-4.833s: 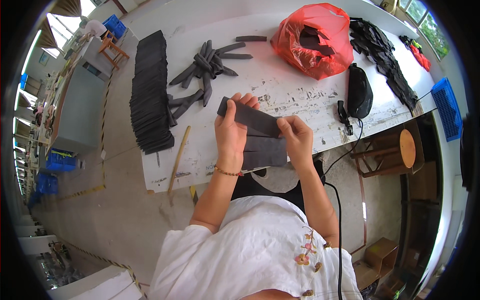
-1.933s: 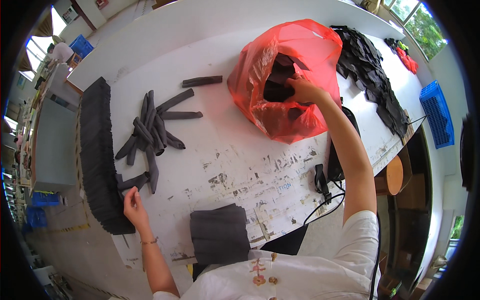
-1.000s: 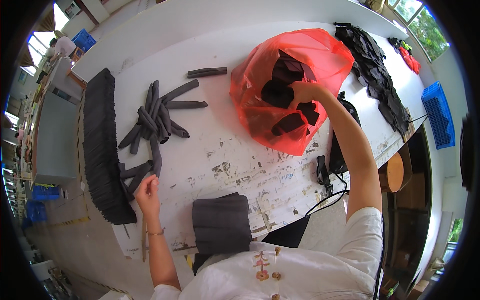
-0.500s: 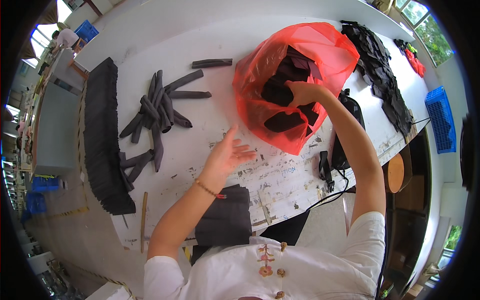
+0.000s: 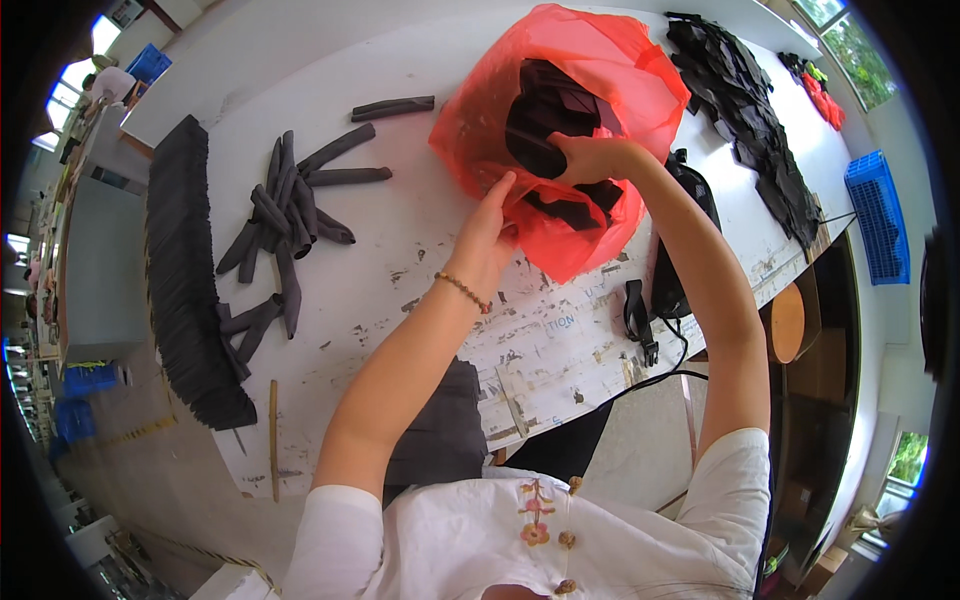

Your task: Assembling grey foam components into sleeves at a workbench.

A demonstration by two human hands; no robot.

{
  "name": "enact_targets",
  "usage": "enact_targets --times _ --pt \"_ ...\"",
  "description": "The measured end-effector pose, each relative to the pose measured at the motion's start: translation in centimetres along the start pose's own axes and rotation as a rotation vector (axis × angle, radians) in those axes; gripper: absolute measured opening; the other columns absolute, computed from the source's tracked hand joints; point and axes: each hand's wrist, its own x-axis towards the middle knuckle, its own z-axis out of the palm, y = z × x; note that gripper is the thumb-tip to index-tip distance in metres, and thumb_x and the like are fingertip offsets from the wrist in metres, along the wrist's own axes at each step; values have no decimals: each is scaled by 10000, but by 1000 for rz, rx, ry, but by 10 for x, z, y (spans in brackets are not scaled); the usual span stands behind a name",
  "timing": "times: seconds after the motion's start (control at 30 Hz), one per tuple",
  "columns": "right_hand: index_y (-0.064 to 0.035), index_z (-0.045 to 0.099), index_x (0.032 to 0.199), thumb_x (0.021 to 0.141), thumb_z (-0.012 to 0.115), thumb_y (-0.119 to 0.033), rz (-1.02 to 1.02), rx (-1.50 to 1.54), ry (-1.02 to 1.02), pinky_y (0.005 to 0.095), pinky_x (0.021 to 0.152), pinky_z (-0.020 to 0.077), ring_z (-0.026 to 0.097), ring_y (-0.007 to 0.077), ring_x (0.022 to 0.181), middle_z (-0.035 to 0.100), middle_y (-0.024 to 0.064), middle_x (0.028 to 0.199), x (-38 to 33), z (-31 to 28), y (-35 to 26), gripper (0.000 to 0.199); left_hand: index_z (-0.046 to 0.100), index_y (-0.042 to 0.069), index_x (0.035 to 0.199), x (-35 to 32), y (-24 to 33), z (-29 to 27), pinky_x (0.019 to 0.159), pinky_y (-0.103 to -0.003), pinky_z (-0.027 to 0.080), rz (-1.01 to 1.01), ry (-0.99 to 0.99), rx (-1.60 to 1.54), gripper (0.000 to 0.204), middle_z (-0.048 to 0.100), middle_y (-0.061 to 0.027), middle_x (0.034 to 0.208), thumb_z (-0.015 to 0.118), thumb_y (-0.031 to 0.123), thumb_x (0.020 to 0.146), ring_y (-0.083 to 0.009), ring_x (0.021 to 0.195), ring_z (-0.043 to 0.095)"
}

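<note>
A translucent red plastic bag (image 5: 465, 140) stands mouth up on the white table, with dark fabric pieces (image 5: 535, 125) inside. My right hand (image 5: 598, 160) reaches into its mouth, fingers closed on the dark fabric; part of the grip is hidden. Against the bag's near left side is my left hand (image 5: 487, 235), thumb up along the plastic and the other fingers partly hidden by it, gripping the bag. Left of the bag lies a loose heap of dark grey rolled fabric strips (image 5: 290, 205), with a single roll (image 5: 392, 108) beyond it.
A long row of stacked dark fabric (image 5: 190, 280) lines the table's left side. Grey folded fabric (image 5: 440, 425) lies at the near edge. To the right are a black pouch (image 5: 690, 220), a strap with a buckle (image 5: 637, 320), and a strip of black pieces (image 5: 745, 120).
My left hand has moved from open air above the table up to the bag and taken hold of its side. My right hand stays in the bag. The whole view has shifted slightly.
</note>
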Motion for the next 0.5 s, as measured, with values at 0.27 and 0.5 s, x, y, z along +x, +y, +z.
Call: enact_targets --times 0.27,0.5 --pt "-1 312 1445 610 805 -495 -91 161 57 352 1002 422 523 296 1217 524 213 1331 -8 7 14 1088 601 67 1102 15 -16 -5 920 -415 494 -13 -79 -82 275 643 -73 1090 506 284 962 -226 1049 594" --pt "25 276 1436 711 776 -448 23 16 119 350 985 433 554 315 1166 544 247 1278 -45 -2 -22 1000 576 55 1097 23 -20 14 938 -428 476 61 -160 -398 403 625 -83 1099 419 398 957 -242 1041 586"
